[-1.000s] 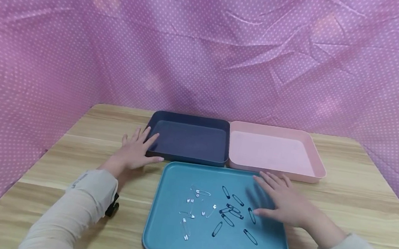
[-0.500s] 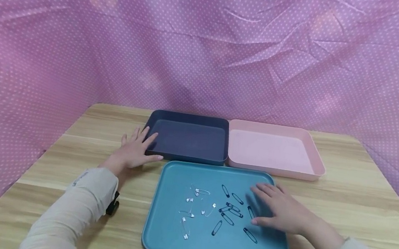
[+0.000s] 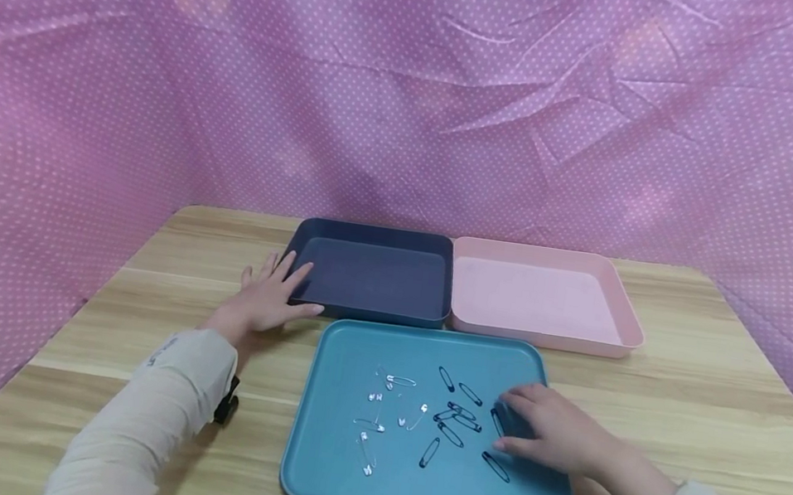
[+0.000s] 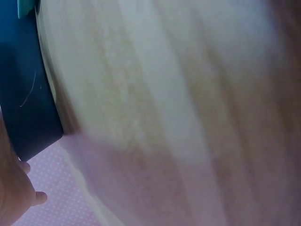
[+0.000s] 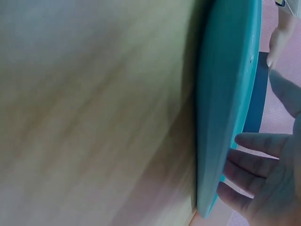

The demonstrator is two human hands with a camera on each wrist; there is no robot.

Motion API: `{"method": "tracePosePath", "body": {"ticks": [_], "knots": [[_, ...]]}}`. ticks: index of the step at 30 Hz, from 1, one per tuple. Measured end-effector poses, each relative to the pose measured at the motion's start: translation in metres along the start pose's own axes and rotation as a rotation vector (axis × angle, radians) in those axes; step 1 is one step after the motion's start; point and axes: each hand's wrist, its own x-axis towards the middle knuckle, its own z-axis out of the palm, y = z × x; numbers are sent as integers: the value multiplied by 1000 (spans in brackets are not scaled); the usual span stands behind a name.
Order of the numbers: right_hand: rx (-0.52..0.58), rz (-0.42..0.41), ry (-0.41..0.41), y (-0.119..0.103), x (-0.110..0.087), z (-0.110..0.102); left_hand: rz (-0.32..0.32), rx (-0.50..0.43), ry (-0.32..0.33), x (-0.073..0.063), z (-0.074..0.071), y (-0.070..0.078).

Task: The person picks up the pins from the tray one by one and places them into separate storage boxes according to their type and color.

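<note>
My left hand (image 3: 264, 301) lies with spread fingers at the left wall of the navy tray (image 3: 373, 314); whether its fingers touch the rim I cannot tell. Over the right side of the teal tray (image 3: 335, 486) is my right hand (image 3: 556, 432), fingers bent a little and nothing held. Thumb and fingertips are close around a black safety pin (image 3: 497, 422), partly hidden by the hand. Another black safety pin (image 3: 495, 466) lies just below the thumb. Several more black ones form a cluster (image 3: 459, 415) mid-tray. Silver safety pins (image 3: 373, 426) are scattered on the tray's left half.
A pink tray (image 3: 538, 338) stands right of the navy one, side by side behind the teal tray. All three rest on a wood-grain table (image 3: 709, 389). A pink dotted curtain (image 3: 414, 116) hangs around the back and sides.
My right hand has come lower and nearer over the teal tray, its fingers drawing in toward the black safety pin. The left hand has stayed in place.
</note>
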Motion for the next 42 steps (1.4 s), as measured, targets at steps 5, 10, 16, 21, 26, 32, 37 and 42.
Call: {"method": "tracePosePath", "body": {"ticks": [5,10,16,21,26,32,37,42], "knots": [[-1,6,33,-2,2,3,2,-14,-1,0,-1,0],[3,48,40,-7,5,7,1,-24,-5,0,-3,0],[26,126,43,-13,7,7,1,-34,-10,0,-2,0],[64,206,59,-14,10,8,4,-44,-10,2,-2,0],[119,295,58,-16,14,8,7,-48,-8,2,-1,0],[193,338,51,-16,15,7,13,-58,-6,4,2,-1],[215,366,59,-16,16,7,28,-47,5,5,2,-1],[225,370,68,-17,17,7,34,-30,12,5,1,-2]]}}
